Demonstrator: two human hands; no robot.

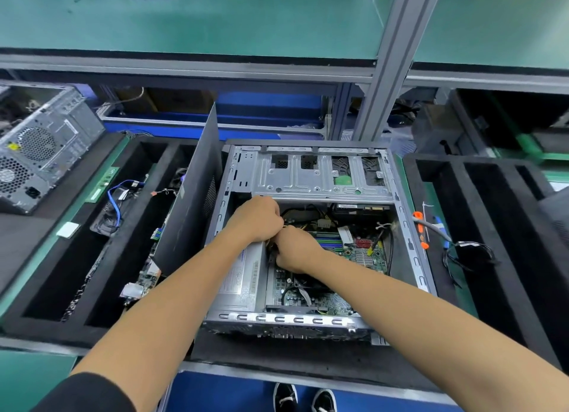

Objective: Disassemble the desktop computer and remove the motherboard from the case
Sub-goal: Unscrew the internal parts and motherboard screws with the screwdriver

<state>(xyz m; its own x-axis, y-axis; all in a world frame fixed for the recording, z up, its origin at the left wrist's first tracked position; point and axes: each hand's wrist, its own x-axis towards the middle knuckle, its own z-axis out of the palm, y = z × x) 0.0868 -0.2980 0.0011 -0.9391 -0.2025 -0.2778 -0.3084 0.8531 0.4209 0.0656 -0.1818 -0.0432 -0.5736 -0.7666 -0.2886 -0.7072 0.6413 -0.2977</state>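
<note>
An open computer case (308,242) was seen lying on its side at the centre of the frame, on a black foam mat (277,354). The motherboard (345,251) was still seated inside the case, visible in its right half, with green board, blue memory slots and a red part showing. A silver power supply (243,276) lay along the case's lower left wall, and a metal drive cage (311,174) spanned its upper end.

Both hands were held close together inside the case, just left of its middle. The left hand (258,219) was curled into a fist above the power supply, and yellow and black wires (295,227) were seen emerging beside its knuckles; the fingers seemed closed on that bundle. The right hand (294,248) was curled just below and right of it, touching it, with the fingertips bent down against a dark connector or wires at the motherboard's edge; what exactly was pinched could not be told.

A dark side panel (191,202) stood leaning upright against the case's left wall. In the foam tray (61,257) at the left, removed boards and a blue cable (115,202) lay. A second grey case (40,153) sat at the far left. An orange-handled screwdriver (420,230) lay just right of the case, with black cables (468,254) beside it.
</note>
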